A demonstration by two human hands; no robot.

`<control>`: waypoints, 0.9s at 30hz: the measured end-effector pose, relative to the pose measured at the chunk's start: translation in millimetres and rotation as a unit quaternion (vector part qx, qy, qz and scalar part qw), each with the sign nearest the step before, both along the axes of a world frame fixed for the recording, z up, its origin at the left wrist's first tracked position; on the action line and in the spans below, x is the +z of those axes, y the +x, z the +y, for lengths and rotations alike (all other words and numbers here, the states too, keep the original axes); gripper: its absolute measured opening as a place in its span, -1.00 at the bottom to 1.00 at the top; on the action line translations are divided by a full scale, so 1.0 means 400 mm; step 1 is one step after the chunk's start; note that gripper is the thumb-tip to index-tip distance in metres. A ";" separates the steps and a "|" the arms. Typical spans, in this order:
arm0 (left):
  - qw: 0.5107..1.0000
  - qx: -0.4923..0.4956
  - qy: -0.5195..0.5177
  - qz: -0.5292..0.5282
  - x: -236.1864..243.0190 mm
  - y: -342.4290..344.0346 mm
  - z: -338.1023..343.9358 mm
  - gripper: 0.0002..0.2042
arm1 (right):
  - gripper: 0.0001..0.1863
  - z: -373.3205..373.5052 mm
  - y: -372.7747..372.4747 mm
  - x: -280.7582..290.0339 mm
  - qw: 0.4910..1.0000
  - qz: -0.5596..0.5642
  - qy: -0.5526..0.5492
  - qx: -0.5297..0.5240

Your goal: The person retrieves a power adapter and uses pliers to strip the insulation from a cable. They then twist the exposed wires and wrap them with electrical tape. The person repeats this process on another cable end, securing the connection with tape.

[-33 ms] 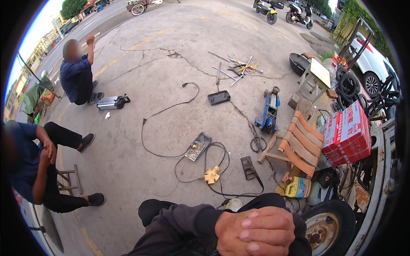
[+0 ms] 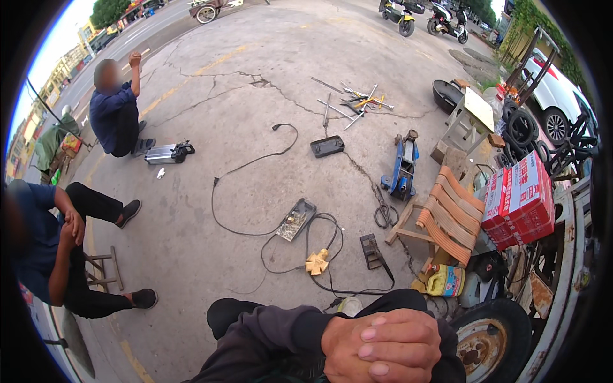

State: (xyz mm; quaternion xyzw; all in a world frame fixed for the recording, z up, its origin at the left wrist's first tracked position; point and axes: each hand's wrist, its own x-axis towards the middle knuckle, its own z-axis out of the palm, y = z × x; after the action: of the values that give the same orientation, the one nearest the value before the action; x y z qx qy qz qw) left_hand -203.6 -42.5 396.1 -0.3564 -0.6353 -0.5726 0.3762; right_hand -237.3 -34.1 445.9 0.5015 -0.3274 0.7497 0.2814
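Observation:
Both of my hands rest together over my lap at the bottom of the view. My left hand (image 2: 340,346) comes out of a dark sleeve, and its fingers are hidden. Over it lies my right hand (image 2: 405,341), its fingers bent and wrapped round the left. No tool shows in either hand. On the ground beyond my knees sit a yellow multi-socket plug (image 2: 317,262) on a looped black cable, an open case with small parts (image 2: 295,220), and a black slotted tray (image 2: 370,251).
Scissors (image 2: 385,215), a blue floor jack (image 2: 405,165), a black tray (image 2: 327,147) and scattered wrenches (image 2: 362,110) lie farther out. At right stand a slatted wooden chair (image 2: 452,216), red carton (image 2: 518,201), yellow jug (image 2: 445,281) and rusty wheel (image 2: 488,345). Two people (image 2: 115,112) sit or squat at left.

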 end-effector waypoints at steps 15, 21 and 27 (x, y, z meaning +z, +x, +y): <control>0.949 0.275 0.033 -0.150 -0.038 0.095 -0.119 -0.79 | -0.48 0.006 -0.143 -0.145 0.856 0.033 0.299 0.422; 0.776 0.084 0.498 -0.378 -0.056 0.155 -0.138 -0.44 | -0.39 -0.073 -0.115 -0.151 0.537 -0.380 0.526 0.539; 0.766 0.064 0.528 -0.361 -0.084 0.168 -0.167 -0.45 | -0.44 -0.087 -0.110 -0.188 0.551 -0.336 0.553 0.526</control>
State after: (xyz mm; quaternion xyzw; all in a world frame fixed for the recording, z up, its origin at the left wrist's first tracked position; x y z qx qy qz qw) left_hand -136.4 -109.4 362.5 0.1726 -0.3427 -0.8787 0.2839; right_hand -281.4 -68.8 370.8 0.3522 -0.4262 0.5490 -0.6269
